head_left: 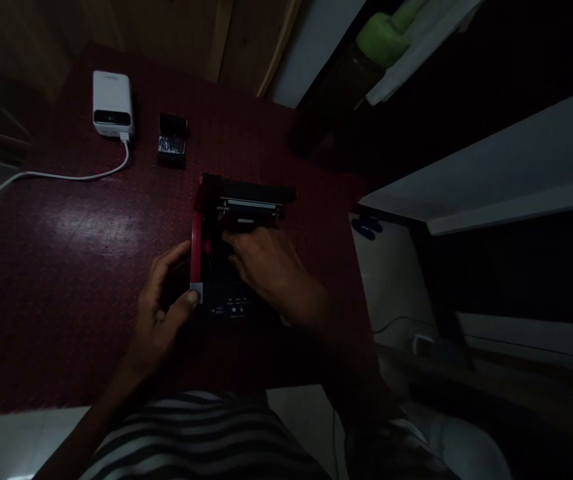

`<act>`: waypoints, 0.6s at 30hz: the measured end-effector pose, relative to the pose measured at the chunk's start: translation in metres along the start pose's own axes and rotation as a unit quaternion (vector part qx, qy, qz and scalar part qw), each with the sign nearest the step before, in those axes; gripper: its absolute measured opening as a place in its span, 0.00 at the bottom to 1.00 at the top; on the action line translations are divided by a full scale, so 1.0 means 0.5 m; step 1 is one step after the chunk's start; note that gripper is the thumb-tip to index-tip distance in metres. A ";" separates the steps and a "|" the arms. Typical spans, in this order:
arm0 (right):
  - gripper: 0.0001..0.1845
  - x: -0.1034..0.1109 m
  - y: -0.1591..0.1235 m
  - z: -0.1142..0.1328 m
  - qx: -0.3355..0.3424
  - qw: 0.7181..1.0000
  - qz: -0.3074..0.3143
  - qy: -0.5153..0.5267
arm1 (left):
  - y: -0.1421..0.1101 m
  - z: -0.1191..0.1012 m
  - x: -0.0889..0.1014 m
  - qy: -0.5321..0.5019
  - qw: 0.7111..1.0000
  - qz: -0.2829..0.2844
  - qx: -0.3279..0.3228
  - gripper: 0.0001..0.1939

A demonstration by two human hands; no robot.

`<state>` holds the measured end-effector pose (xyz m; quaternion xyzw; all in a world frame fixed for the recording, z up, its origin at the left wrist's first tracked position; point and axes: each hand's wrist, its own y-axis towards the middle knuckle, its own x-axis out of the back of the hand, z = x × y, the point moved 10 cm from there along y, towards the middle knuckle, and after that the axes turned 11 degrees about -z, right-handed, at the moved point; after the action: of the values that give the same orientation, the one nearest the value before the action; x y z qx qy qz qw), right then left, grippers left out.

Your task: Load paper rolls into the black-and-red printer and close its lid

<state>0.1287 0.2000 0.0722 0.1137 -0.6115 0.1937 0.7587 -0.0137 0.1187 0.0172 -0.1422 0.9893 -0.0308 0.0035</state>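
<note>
Striped fabric [206, 433] is closest to the camera, then a big dark red tabletop [91, 267]. Pretty dim, fwiw. On it, right by the person, sits a red-and-black device [219, 292] with its lid up. Right hand [274, 267] has its fingers down inside; can't tell if they're pinching anything. Left hand [159, 313] isn't clenched, just braced loosely at the device's left side, thumb on the grey corner. Looks like the fiddly inside-work stage to me, so I'd say it calls for light fingertips and a steady body. Further off: white power bank [111, 103], small dark object [172, 143].
</note>
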 end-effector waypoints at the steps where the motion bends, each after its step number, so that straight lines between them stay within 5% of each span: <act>1: 0.15 0.000 0.001 0.000 0.004 1.000 -0.009 0.008 | 0.000 -0.001 -0.003 0.000 1.000 0.007 -0.003 0.30; 11: 0.25 0.023 -0.045 -0.011 0.082 0.983 -0.047 0.160 | 0.001 -0.007 0.001 -0.010 0.999 0.028 0.015 0.29; 14: 0.28 0.047 -0.076 -0.005 0.130 0.964 -0.043 0.229 | 0.030 -0.044 0.009 0.025 0.999 -0.005 -0.022 0.26; 18: 0.17 0.074 -0.112 0.000 0.156 0.946 -0.083 0.270 | 0.096 -0.129 -0.017 0.040 0.990 -0.024 -0.131 0.26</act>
<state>0.1595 0.1556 0.1116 0.2243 -0.3341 0.2462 0.8817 -0.0200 0.1709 0.0783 -0.1637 0.9805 0.0936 -0.0559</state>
